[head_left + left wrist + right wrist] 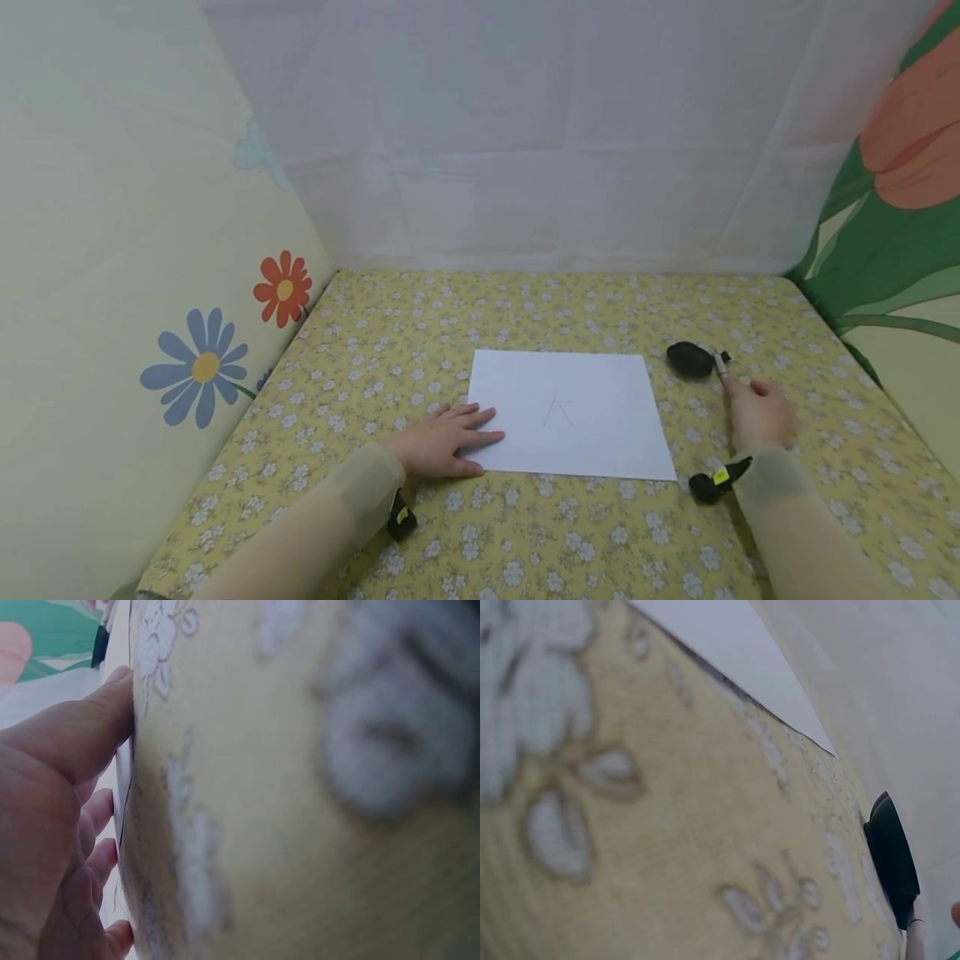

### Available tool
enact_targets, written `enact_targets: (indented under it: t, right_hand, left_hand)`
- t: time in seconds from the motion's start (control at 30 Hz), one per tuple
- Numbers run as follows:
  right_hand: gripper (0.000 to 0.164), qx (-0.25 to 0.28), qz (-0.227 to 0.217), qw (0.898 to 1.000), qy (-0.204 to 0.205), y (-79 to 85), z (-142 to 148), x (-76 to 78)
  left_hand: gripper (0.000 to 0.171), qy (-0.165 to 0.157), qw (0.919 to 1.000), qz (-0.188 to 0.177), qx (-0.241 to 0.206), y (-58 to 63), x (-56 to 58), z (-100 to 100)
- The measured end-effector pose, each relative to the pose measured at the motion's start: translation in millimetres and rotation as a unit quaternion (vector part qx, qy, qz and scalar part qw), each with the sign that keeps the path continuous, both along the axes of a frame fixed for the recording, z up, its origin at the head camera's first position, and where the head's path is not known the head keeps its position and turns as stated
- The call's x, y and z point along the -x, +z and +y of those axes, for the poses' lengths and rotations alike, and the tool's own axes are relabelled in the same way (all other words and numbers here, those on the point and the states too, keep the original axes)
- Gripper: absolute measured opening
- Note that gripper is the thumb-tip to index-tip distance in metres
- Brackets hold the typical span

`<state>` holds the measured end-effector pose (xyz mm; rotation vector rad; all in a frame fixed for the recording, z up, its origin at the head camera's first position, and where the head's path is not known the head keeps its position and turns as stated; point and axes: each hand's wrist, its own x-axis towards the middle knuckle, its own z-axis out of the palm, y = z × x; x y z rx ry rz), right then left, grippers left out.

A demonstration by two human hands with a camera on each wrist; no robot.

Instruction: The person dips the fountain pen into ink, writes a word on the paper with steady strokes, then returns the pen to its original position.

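A white sheet of paper (600, 446) lies on the flowered cloth, with a few thin faint strokes near its middle. Fingers spread, my left hand (442, 442) rests over the sheet's left edge; in the left wrist view its thumb (112, 705) and fingertips lie along that edge. To the right of the paper, my right hand (761, 415) has its fingers curled at the lower end of a slim pale stick (722, 365) with a black piece near its top. Just left of the stick lies a dark oval object (690, 360), also visible in the right wrist view as a black shape (892, 859).
The yellow tablecloth (390, 333) has a white flower pattern. A pale curtain (525, 167) hangs behind the table's far edge. Flower-printed panels flank it: the left panel (112, 250) with daisies, the right panel (900, 250) with a large orange bloom.
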<state>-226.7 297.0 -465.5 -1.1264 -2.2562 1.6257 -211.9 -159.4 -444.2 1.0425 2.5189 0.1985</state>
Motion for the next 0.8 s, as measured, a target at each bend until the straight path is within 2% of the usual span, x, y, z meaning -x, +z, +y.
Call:
enact_targets:
  t: [0.27,0.6,0.8]
  right_hand:
    - [0.085,-0.015,0.006,1.000,0.007,-3.9,2.4,2.5]
    - [0.089,0.008,0.015,1.000,0.017,-5.7,7.0,-0.8]
    - [0.088,0.061,0.027,0.998,0.023,-3.2,8.7,-4.1]
  left_hand:
    - [0.062,0.005,1.0000,-0.002,-0.001,-1.0,3.6,0.3]
    - [0.062,0.008,0.9999,-0.011,0.001,-3.8,3.9,2.6]
    - [0.062,0.011,0.9999,-0.006,0.003,-1.8,0.7,2.9]
